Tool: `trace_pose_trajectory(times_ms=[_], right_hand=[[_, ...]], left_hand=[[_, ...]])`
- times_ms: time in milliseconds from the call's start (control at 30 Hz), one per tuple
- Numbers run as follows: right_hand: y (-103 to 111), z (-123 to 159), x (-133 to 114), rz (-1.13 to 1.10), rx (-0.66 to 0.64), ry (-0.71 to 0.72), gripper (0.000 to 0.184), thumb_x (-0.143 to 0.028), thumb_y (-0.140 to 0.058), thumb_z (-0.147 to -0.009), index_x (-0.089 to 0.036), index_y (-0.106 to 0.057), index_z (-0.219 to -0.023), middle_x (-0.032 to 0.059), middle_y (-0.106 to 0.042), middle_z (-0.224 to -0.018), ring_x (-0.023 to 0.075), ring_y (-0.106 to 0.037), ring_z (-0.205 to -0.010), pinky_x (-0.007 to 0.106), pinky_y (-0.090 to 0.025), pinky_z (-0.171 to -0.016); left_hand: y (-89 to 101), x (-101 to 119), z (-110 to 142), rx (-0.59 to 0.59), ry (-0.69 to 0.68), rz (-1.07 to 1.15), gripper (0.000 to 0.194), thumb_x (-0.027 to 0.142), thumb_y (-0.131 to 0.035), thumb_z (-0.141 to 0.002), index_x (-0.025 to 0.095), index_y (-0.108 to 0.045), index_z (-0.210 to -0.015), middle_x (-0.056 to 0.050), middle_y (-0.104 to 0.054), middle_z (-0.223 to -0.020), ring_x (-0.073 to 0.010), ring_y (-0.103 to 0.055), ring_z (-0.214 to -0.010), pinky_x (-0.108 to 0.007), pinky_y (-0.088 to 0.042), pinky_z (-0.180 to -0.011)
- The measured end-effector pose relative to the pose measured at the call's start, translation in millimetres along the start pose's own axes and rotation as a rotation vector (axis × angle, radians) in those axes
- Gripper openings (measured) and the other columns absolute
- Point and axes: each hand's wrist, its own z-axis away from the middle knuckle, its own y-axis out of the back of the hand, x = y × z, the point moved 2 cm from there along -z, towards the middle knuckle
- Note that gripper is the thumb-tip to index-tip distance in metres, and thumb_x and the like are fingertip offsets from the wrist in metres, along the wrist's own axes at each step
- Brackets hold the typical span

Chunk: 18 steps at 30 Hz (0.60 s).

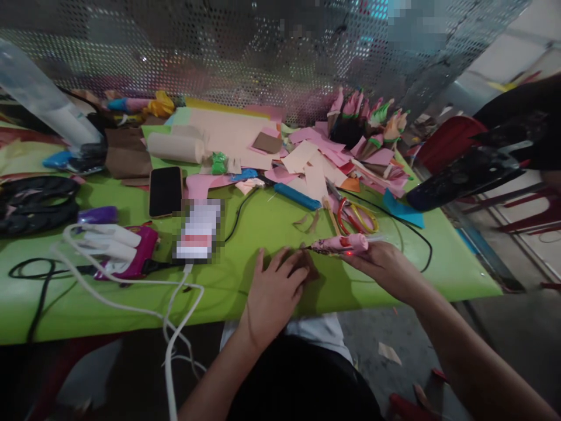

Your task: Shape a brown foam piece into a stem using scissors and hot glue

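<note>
fingers [293,273] of the left hand [272,292] are loosely spread, palm down, on the green tabletop [236,292]; whether the thumb and forefinger pinch the small brown piece [312,269] beside them cannot be told, as the contact is shadowed. the hand's low placement appears suited to steadying that piece, which lies near the front edge, directly before the person. the right hand [385,266] has its fingers closed around the rear of a pink hot glue gun [339,244], held nearly level, a red light showing on its side. its nozzle points leftward to the left fingertips, an angle that seems chosen to bring the tip close to the work while keeping the right forearm clear of it. beyond the glue gun, red-handled scissors [342,217] and a blue-handled tool [298,196] lie within easy reach. pink and cream paper scraps [302,156] are heaped toward the perforated screen [219,64], leaving working room in front. to the left, a lit phone [198,231] is joined to a white cable [177,292], near a magenta power strip [146,248] bearing white plugs, presumably grouped for charging.
</note>
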Motion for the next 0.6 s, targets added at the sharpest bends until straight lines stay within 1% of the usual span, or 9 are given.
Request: trace_pose_trajectory(times_ms=[67,233,367,500,600], right_hand=[[2.0,-1.5,-3.0,0.011,0.008,-0.004,0.042,-0.051,-0.046,-0.095,-0.021,-0.072,-0.082,0.0067,-0.07,-0.071,0.022,-0.066,-0.07,0.03,-0.049,-0.066],[4.5,-7.6,-10.1,0.024,0.018,0.007,0.045,-0.05,-0.045,-0.094,-0.021,-0.062,-0.065,0.0054,-0.066,-0.065,0.0209,-0.062,-0.064,0.031,-0.045,-0.061],[2.7,-8.6,-9.2,0.017,0.001,-0.014,0.042,-0.05,-0.045,-0.094,-0.021,-0.061,-0.069,0.0065,-0.066,-0.069,0.0232,-0.064,-0.068,0.034,-0.045,-0.063],[1.1,-6.9,-5.7,0.059,-0.035,-0.055,0.046,-0.052,-0.046,-0.093,-0.022,-0.053,-0.058,0.0047,-0.06,-0.06,0.0219,-0.06,-0.061,0.034,-0.042,-0.061],[0.4,-6.8,-4.5,0.054,-0.015,-0.055,0.046,-0.052,-0.044,-0.094,-0.022,-0.054,-0.06,0.0045,-0.061,-0.062,0.0216,-0.06,-0.062,0.034,-0.042,-0.06]], left_hand=[[0.2,0.0,0.0,-0.003,0.003,0.0,0.025,0.027,-0.051,-0.096,0.03,-0.061,-0.119,0.0,-0.058,-0.142,-0.0267,-0.046,-0.136,-0.068,-0.029,-0.113],[1.6,0.4,0.0,-0.01,0.005,0.0,0.026,0.027,-0.051,-0.096,0.03,-0.061,-0.119,-0.001,-0.058,-0.142,-0.0272,-0.046,-0.136,-0.068,-0.029,-0.113],[2.5,0.6,0.1,-0.009,0.004,-0.001,0.027,0.026,-0.053,-0.095,0.03,-0.061,-0.12,-0.002,-0.058,-0.142,-0.0274,-0.046,-0.136,-0.068,-0.028,-0.113],[2.0,0.4,0.5,-0.007,0.004,-0.004,0.027,0.025,-0.053,-0.094,0.03,-0.061,-0.12,-0.002,-0.058,-0.142,-0.0272,-0.047,-0.136,-0.069,-0.027,-0.114],[1.5,0.0,0.6,-0.008,0.001,-0.005,0.027,0.025,-0.053,-0.094,0.03,-0.061,-0.119,-0.002,-0.059,-0.141,-0.0278,-0.047,-0.135,-0.069,-0.028,-0.113]])
